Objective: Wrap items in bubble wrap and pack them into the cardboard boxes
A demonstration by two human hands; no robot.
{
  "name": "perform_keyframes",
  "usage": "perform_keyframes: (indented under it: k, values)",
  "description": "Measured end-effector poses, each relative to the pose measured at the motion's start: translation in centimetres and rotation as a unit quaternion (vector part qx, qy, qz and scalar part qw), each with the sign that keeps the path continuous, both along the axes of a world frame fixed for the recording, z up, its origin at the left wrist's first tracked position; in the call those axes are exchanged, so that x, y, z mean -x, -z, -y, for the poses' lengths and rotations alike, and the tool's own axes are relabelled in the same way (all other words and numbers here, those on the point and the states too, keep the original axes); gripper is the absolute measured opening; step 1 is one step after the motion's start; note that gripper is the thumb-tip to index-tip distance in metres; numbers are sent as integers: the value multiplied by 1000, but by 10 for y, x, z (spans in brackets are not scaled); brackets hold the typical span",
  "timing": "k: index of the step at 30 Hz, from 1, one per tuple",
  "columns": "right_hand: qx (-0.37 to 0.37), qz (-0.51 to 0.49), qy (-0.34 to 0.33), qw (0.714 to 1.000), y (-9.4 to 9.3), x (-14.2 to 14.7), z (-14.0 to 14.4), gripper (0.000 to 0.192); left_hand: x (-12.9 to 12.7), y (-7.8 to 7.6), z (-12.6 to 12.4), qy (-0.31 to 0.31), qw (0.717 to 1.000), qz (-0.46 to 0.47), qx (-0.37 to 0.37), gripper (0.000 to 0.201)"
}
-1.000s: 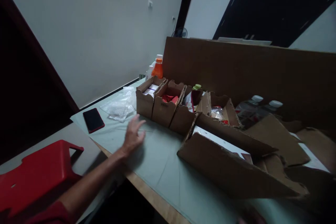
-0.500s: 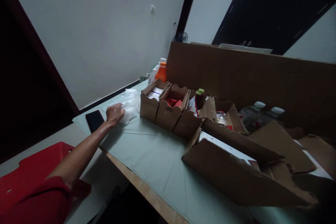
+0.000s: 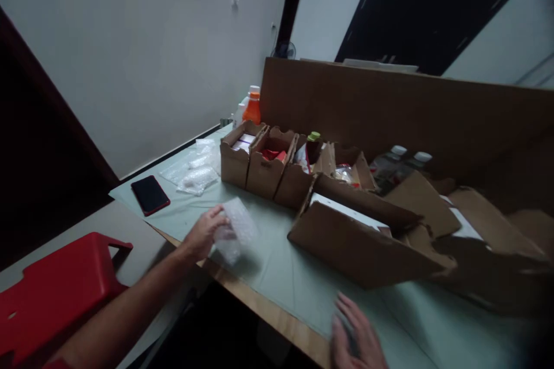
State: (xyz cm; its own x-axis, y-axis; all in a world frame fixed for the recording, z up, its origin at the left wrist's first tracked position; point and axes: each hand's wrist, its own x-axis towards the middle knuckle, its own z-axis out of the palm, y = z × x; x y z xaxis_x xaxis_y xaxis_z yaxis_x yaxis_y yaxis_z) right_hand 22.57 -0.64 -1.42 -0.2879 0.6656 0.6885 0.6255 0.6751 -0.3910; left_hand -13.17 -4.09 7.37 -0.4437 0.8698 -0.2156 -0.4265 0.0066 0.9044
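My left hand (image 3: pixel 203 235) grips a piece of clear bubble wrap (image 3: pixel 236 229) just above the near part of the pale green table (image 3: pixel 285 277). A pile of more bubble wrap (image 3: pixel 194 170) lies further back on the left, beside a black phone in a red case (image 3: pixel 150 195). My right hand (image 3: pixel 359 337) hovers low over the table's near edge with its fingers spread and nothing in it. A row of small open cardboard boxes (image 3: pixel 264 161) stands behind my left hand.
A large torn cardboard box (image 3: pixel 367 242) lies on the right. A tall cardboard sheet (image 3: pixel 389 104) stands behind. An orange-capped bottle (image 3: pixel 252 108) and two white-capped bottles (image 3: pixel 407 161) are at the back. A red plastic stool (image 3: pixel 56 282) sits lower left.
My left hand reached to the bubble wrap pile, took a piece and drew it back toward me. My right hand has come into view at the bottom.
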Motion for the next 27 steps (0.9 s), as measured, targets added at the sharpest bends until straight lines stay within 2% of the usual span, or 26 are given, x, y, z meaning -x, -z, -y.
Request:
perform_keyframes:
  k: [3, 5, 7, 10, 13, 16, 18, 20, 22, 23, 25, 27]
  values:
    - [1, 26, -87, 996, -19, 53, 27, 36, -52, 25, 1, 86, 990, 86, 72, 73]
    - [37, 50, -93, 994, -22, 76, 30, 51, -75, 37, 2, 118, 985, 79, 94, 83]
    - [85, 53, -68, 993, -19, 86, 25, 61, -89, 42, 4, 135, 985, 53, 92, 87]
    - [176, -12, -31, 984, -15, 87, 11, 47, -97, 41, 6, 162, 983, 21, 79, 79]
    - [310, -113, -37, 943, -20, 79, -2, 33, -98, 35, 8, 220, 974, -4, 55, 62]
    - [411, -221, -63, 882, -28, 64, -10, 43, -92, 31, 3, 249, 966, -39, 52, 52]
    - [440, -258, -53, 859, -28, 49, -14, 55, -86, 33, -7, 267, 956, -109, 55, 49]
    - [434, -242, 1, 868, -25, 31, -16, 61, -81, 39, -21, 286, 926, -239, 55, 47]
    - [387, -193, 83, 898, -21, 13, -15, 59, -76, 46, -34, 290, 887, -354, 58, 47]
    - [355, -164, 120, 913, -20, 5, -13, 56, -74, 49, -38, 287, 874, -388, 62, 48]
    - [282, -111, 161, 939, -20, -3, -8, 48, -72, 55, -43, 280, 865, -411, 71, 53]
    - [210, -56, 143, 965, -22, -2, -3, 42, -72, 58, -42, 275, 863, -417, 81, 58]
